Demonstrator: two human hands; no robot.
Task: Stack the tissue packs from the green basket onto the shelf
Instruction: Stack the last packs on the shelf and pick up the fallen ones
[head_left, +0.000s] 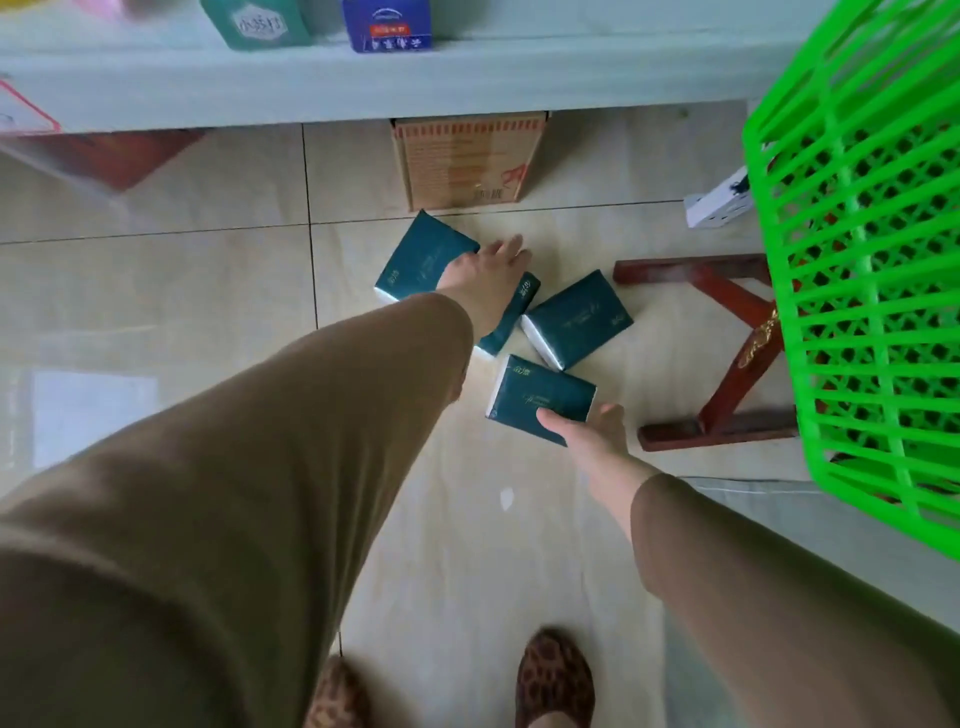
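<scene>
Reaching down to the tiled floor, we find four dark green tissue packs lying there, outside the green basket (857, 291). Our right hand (587, 434) pinches the nearest pack (540, 397), thumb on top, long axis crosswise to the fingers. Our left hand (483, 275), fingers spread, rests on two farther packs (423, 254). The shelf (363, 83) lies beyond the fingertips.

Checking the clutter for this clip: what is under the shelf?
A cardboard box sits on the floor, partly tucked under the shelf; its back end is hidden by the shelf.
</scene>
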